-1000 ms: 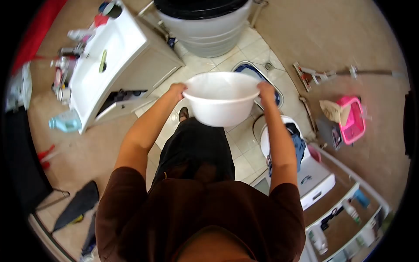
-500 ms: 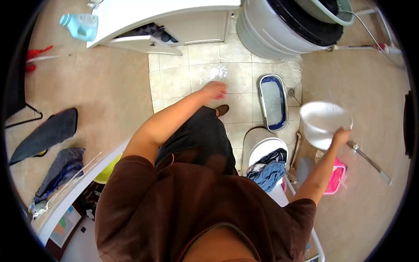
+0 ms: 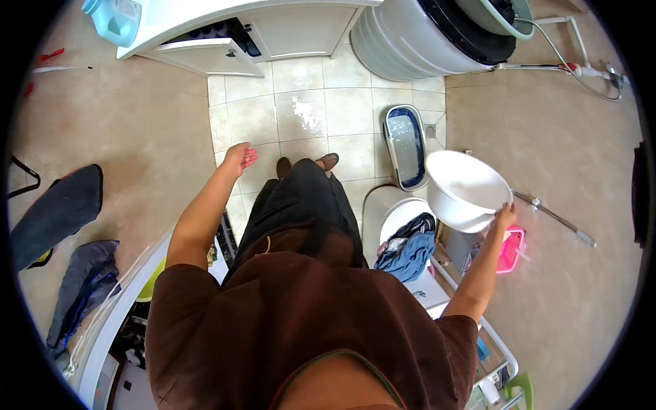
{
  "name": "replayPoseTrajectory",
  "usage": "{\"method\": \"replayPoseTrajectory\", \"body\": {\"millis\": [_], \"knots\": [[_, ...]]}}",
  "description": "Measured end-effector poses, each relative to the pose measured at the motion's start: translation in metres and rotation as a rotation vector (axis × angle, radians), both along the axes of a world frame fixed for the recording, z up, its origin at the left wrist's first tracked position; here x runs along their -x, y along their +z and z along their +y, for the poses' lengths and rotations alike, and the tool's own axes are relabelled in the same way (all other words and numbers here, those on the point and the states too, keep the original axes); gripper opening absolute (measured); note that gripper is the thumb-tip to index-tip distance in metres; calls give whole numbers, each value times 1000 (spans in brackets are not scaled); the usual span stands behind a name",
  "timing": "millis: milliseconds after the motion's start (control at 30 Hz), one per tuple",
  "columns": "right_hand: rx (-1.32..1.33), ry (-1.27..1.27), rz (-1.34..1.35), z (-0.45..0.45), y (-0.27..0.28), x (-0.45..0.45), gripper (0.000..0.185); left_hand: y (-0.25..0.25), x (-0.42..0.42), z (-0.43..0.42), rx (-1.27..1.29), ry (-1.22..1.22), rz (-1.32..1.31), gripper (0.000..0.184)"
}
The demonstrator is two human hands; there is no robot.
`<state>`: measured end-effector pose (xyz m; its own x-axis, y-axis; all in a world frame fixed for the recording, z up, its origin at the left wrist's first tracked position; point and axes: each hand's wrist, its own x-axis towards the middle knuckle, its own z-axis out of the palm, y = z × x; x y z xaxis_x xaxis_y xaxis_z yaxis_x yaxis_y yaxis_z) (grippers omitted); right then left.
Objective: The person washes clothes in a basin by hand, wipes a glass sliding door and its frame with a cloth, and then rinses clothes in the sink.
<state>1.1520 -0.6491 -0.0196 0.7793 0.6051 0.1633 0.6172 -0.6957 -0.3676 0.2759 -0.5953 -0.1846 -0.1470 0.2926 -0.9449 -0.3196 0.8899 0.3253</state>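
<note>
My right hand [image 3: 506, 216] grips the rim of a white plastic basin [image 3: 454, 205], which is tilted so its inside faces up and away from me. Out to the left, my left hand [image 3: 239, 158] hangs over the tiles with its fingers loosely bent and apart, holding nothing. A long grey mop bucket [image 3: 391, 147] with a blue inside and water in it stands on the floor left of the basin. Below the basin, blue and dark clothes [image 3: 410, 256] are heaped on a white round-topped fixture [image 3: 393, 222].
A wet patch [image 3: 304, 113] shines on the floor tiles. A large pale drum [image 3: 389, 44] with a black lid stands ahead, beside a white cabinet [image 3: 301, 34] whose left door is ajar. A pink basket [image 3: 511, 251] and a metal rod [image 3: 560, 222] are along the right wall.
The basin has come leftward in my right hand and is nearer the mop bucket. My left hand has swung out to the left. Both feet now show, and the view has shifted.
</note>
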Motion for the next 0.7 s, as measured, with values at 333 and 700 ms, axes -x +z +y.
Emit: {"method": "replayPoseTrajectory", "body": {"millis": [333, 700], "knots": [[224, 156, -529, 99, 126, 182, 48, 45, -11, 17, -234, -144, -99, 36], [96, 431, -694, 34, 165, 205, 49, 22, 82, -20, -195, -3, -52, 34]]}}
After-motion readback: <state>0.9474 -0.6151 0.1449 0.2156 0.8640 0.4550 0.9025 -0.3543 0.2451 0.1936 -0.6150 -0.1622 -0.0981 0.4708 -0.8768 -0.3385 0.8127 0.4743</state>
